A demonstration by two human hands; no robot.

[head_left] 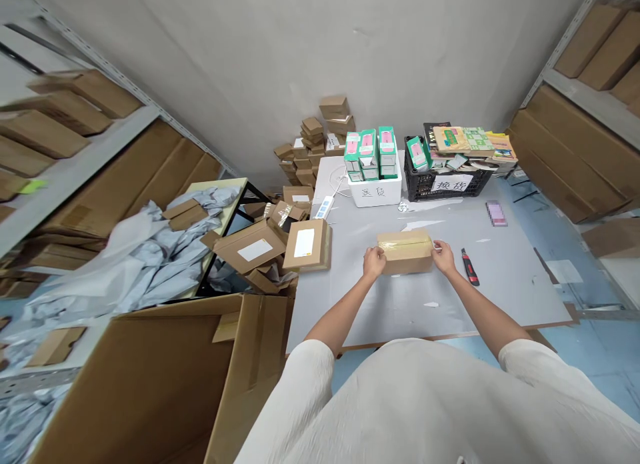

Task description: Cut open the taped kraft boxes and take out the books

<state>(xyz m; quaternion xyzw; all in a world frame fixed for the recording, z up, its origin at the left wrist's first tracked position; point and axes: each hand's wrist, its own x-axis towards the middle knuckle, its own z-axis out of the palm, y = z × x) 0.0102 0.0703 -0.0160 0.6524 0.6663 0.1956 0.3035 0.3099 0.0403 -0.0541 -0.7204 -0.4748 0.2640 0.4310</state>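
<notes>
On the grey table [350, 304] in front of me lies a brown cardboard box [406, 254], with shiny clear tape along its top. My left hand [375, 261] grips the box at its left end, fingers bent against the edge. At the right end, my right hand [443, 256] has its fingers pinched at the top corner of the box, by the tape. A red and black utility knife [469, 267] lies to the right of my right hand. Left of my hands sits another cardboard box [309, 245] with a white label.
A white bin [377, 192] with green and pink boxes and a black crate [445, 184] of books stand at the table's back. A power strip [325, 207] lies near them. A large open carton [165, 371] stands left, below shelves. Cardboard boxes [313, 144] are piled by the wall.
</notes>
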